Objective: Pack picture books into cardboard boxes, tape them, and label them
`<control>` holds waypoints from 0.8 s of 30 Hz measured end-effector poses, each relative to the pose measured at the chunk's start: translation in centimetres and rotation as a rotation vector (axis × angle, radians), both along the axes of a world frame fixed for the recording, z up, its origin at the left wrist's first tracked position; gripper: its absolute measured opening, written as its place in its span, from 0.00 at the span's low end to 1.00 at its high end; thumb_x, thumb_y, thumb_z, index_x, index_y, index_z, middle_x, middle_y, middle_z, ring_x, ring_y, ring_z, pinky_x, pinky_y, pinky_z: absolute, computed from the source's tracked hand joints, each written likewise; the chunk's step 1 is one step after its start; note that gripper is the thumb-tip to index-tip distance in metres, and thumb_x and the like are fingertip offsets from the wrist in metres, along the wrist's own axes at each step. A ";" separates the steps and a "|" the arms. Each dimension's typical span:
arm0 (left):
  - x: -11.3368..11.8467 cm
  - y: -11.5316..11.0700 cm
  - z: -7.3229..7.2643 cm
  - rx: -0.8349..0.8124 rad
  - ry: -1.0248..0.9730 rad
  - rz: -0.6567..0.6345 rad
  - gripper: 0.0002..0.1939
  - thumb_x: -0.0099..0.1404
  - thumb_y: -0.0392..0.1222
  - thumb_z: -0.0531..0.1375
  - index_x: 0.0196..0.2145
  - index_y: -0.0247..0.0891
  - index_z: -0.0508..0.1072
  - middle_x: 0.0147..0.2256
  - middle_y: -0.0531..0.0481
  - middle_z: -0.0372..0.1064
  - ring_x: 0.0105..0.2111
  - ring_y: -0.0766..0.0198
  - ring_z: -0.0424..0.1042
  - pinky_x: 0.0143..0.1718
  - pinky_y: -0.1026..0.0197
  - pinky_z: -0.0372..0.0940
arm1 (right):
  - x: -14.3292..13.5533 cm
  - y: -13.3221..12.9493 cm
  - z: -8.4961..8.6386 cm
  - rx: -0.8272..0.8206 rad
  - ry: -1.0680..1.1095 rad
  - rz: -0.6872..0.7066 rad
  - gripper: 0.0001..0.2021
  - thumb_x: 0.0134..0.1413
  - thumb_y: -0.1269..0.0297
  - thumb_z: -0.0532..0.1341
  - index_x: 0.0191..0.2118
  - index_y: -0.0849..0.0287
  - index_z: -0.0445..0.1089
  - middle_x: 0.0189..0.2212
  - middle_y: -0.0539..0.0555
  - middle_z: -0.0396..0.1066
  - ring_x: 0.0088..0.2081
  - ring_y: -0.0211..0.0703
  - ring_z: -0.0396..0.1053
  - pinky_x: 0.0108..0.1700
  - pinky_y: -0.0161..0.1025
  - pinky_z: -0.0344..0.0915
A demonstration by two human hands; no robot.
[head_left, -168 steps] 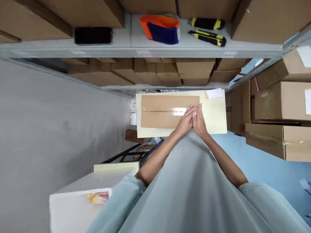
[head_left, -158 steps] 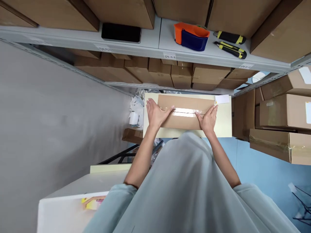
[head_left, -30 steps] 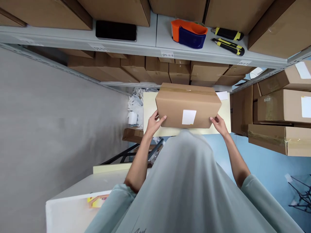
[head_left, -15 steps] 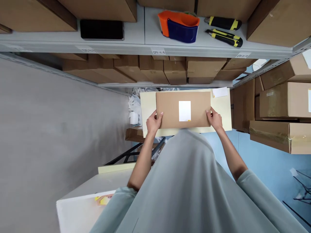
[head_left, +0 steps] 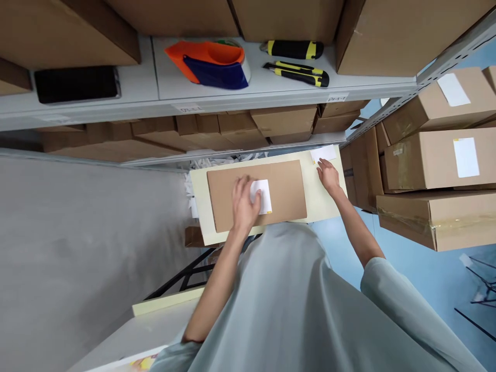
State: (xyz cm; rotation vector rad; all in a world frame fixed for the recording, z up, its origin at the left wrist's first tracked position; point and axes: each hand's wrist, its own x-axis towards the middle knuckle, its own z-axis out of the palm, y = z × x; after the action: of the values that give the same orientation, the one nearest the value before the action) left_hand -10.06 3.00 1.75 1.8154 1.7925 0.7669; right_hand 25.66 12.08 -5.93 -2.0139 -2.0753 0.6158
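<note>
A flat brown cardboard box [head_left: 287,191] lies on the pale yellow tabletop [head_left: 323,201]. On its upper face is a white label [head_left: 265,192] with a small yellow mark. My left hand [head_left: 245,206] is over the box at the label's left side, its thumb apart from its motion-blurred fingers; it covers part of the label. At the tabletop's far right corner lies a white paper label [head_left: 323,153], also marked with yellow. My right hand [head_left: 329,175] has its curled fingertips at the near edge of that paper.
Above the table runs a grey shelf [head_left: 248,101] bearing a phone [head_left: 77,83], an orange and blue tape dispenser [head_left: 213,64], two utility knives [head_left: 296,62] and cartons. Stacked cartons [head_left: 457,160] stand at the right. A white surface [head_left: 155,330] is at lower left.
Both hands have let go of the box's ends. My left hand has come over the box beside its label, and my right hand has reached the paper label. The view has shifted and tilted.
</note>
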 end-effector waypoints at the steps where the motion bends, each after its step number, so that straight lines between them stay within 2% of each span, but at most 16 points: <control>1: 1.8 0.6 0.4 0.005 -0.017 -0.042 0.26 0.78 0.53 0.55 0.65 0.39 0.73 0.71 0.36 0.64 0.77 0.42 0.53 0.78 0.35 0.50 | 0.4 1.3 -0.9 -0.019 0.004 0.032 0.23 0.73 0.71 0.52 0.66 0.68 0.73 0.73 0.66 0.65 0.74 0.56 0.61 0.76 0.55 0.59; 6: 9.5 2.9 1.5 0.005 -0.055 -0.192 0.23 0.80 0.52 0.53 0.65 0.43 0.74 0.71 0.41 0.66 0.76 0.45 0.55 0.77 0.35 0.55 | 1.8 5.4 -4.5 -0.118 0.016 0.165 0.24 0.66 0.78 0.56 0.65 0.69 0.72 0.74 0.67 0.63 0.74 0.51 0.61 0.76 0.51 0.58; 10: 13.1 3.8 1.5 -0.021 -0.083 -0.257 0.23 0.81 0.50 0.52 0.67 0.43 0.72 0.71 0.40 0.65 0.76 0.47 0.56 0.77 0.38 0.56 | 2.9 6.0 -5.9 -0.141 0.025 0.209 0.22 0.68 0.78 0.54 0.63 0.71 0.75 0.73 0.69 0.65 0.72 0.54 0.64 0.75 0.52 0.60; 14: 14.7 4.0 0.6 -0.063 -0.080 -0.292 0.22 0.81 0.48 0.52 0.66 0.43 0.73 0.71 0.41 0.66 0.75 0.49 0.58 0.76 0.38 0.58 | 3.4 5.7 -6.0 -0.148 0.033 0.237 0.23 0.72 0.78 0.51 0.64 0.71 0.74 0.72 0.68 0.66 0.72 0.56 0.64 0.75 0.52 0.59; 17: 15.6 4.3 -0.1 -0.074 -0.073 -0.301 0.21 0.81 0.47 0.53 0.65 0.42 0.73 0.69 0.40 0.68 0.75 0.48 0.60 0.75 0.38 0.60 | 3.6 5.5 -5.5 -0.145 0.041 0.216 0.22 0.73 0.77 0.51 0.64 0.70 0.74 0.68 0.68 0.71 0.68 0.57 0.70 0.70 0.50 0.65; 22: 17.4 5.6 -0.4 -0.075 -0.043 -0.335 0.21 0.80 0.45 0.52 0.65 0.43 0.73 0.69 0.41 0.68 0.75 0.48 0.60 0.75 0.36 0.60 | 3.7 5.5 -4.9 -0.120 0.084 0.158 0.18 0.73 0.73 0.53 0.55 0.62 0.79 0.60 0.65 0.79 0.58 0.55 0.76 0.61 0.45 0.71; 24: 18.2 6.5 -0.6 -0.082 -0.031 -0.362 0.22 0.80 0.44 0.52 0.67 0.43 0.72 0.70 0.41 0.68 0.75 0.49 0.60 0.76 0.37 0.59 | 3.7 5.6 -4.6 -0.087 0.161 0.086 0.14 0.74 0.69 0.56 0.50 0.60 0.80 0.55 0.63 0.81 0.55 0.52 0.78 0.59 0.43 0.72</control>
State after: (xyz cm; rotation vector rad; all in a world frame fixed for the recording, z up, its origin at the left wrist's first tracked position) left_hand 8.18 9.49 1.10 1.9834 1.3955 0.5676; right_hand 29.40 17.68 -10.56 -1.8584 -2.0816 0.8671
